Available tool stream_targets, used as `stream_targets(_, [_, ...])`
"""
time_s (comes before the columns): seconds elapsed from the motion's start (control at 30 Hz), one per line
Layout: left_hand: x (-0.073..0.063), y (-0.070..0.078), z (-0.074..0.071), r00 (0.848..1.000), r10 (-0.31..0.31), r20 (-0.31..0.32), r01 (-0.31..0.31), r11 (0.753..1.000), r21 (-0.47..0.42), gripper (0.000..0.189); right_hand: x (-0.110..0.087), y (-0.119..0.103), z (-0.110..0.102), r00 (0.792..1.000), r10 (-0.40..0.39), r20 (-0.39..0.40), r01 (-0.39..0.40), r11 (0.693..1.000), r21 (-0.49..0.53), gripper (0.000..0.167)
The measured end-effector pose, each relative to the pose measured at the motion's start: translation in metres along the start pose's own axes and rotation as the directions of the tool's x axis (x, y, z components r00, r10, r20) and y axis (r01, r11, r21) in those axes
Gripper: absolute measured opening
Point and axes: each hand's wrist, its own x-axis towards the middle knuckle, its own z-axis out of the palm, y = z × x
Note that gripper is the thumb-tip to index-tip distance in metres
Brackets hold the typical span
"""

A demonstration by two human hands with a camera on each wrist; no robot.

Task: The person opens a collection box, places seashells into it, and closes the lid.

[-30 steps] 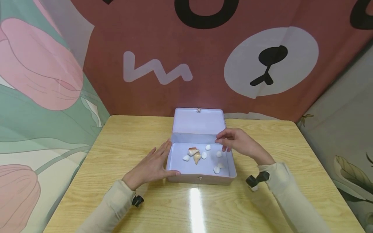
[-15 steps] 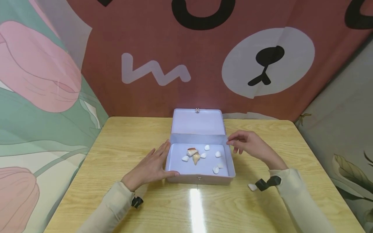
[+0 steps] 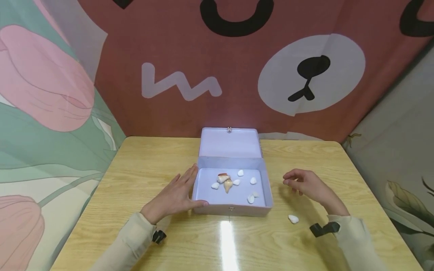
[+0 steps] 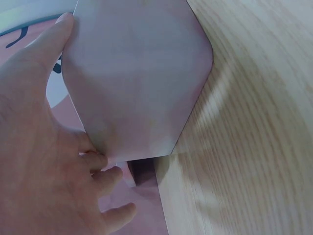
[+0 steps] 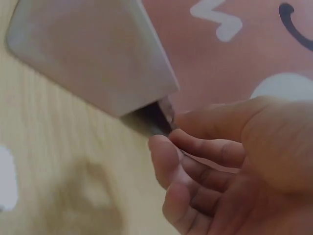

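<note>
A pale lilac tin box (image 3: 232, 212) stands on the table, its lid (image 3: 230, 143) raised at the back. Inside lie several small white shells (image 3: 253, 181), an orange-and-white shell (image 3: 223, 178) and a tan pointed shell (image 3: 228, 185). My left hand (image 3: 174, 195) rests along the box's left side, thumb at the front edge and fingers extended; the left wrist view shows the thumb (image 4: 46, 46) against the box wall. To the right of the box, my right hand (image 3: 310, 188) hovers with loosely bent fingers and nothing in them. Near it, one white shell (image 3: 293, 219) lies on the table.
The wooden table (image 3: 152, 158) extends on both sides of the box. Behind it hangs a reddish-brown printed cloth (image 3: 203, 49). A floral cloth (image 3: 51, 94) borders the left, and a greyish leaf-patterned one (image 3: 400, 150) the right.
My right hand has moved from above the box's right side out to the right and nearer me, revealing the white shell on the table. My left hand has kept its place.
</note>
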Motion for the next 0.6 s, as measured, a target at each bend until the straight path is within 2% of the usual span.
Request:
stream_targets(0.1, [0.001, 0.0, 0.0, 1.0, 0.006, -0.001, -0.006, 1.0, 0.006, 0.128, -0.009, 0.014, 0.001, 1.0, 0.011, 0.021, -0.012, 1.0, 0.014, 0.032])
stream_targets(0.3, [0.002, 0.001, -0.001, 1.0, 0.019, -0.016, -0.019, 1.0, 0.005, 0.128, -0.024, 0.038, 0.004, 0.998, 0.027, 0.062, -0.026, 0.999, -0.019, 0.025])
stream_targets(0.47, [0.001, 0.001, -0.001, 1.0, 0.015, -0.013, -0.015, 1.0, -0.002, 0.127, -0.033, 0.053, 0.009, 0.987, -0.011, 0.162, 0.012, 1.0, -0.002, 0.021])
stream_targets(0.6, [0.001, 0.002, 0.0, 1.0, 0.014, -0.008, -0.014, 1.0, -0.009, 0.127, -0.034, 0.057, 0.015, 0.97, -0.041, 0.238, 0.032, 0.999, 0.041, 0.026])
